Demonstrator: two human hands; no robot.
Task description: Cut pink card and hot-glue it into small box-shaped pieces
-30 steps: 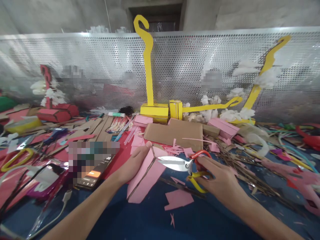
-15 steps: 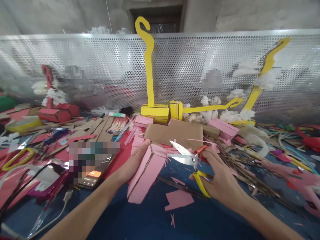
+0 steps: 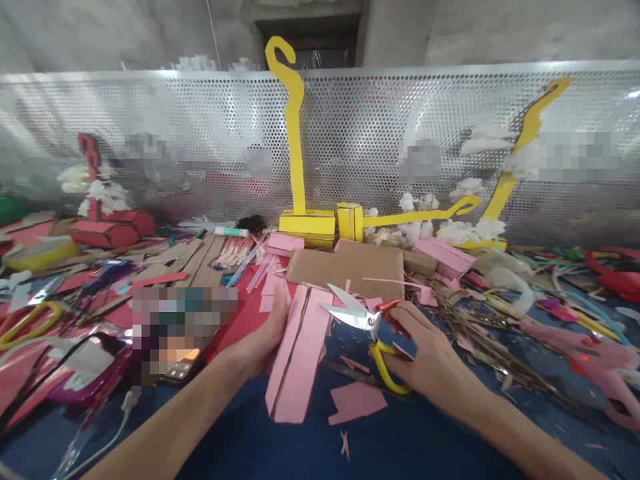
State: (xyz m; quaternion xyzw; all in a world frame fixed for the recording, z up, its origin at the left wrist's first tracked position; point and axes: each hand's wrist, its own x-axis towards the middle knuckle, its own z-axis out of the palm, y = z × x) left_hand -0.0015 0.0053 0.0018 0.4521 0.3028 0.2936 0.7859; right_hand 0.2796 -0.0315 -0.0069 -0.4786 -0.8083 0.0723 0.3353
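Observation:
My left hand [image 3: 264,337] grips a long pink paper-covered cardboard box [image 3: 299,353] from its left side, holding it tilted over the blue table top [image 3: 240,440]. My right hand [image 3: 425,363] is closed round the red and yellow handles of a pair of scissors [image 3: 367,327]. The steel blades stand apart, their tips at the box's upper right edge. A pink paper scrap [image 3: 356,402] lies just below the scissors.
A phone [image 3: 175,363] lies left of my left forearm amid cables and red paper. A flat brown cardboard piece [image 3: 350,267] lies behind the box. Yellow cardboard hook shapes [image 3: 296,133] stand against a perforated metal screen [image 3: 150,133]. Paper scraps and sticks litter the right side.
The scissor blades went from shut to apart and came up to the box's right edge. My left hand turned the pink box more upright and lengthwise towards me.

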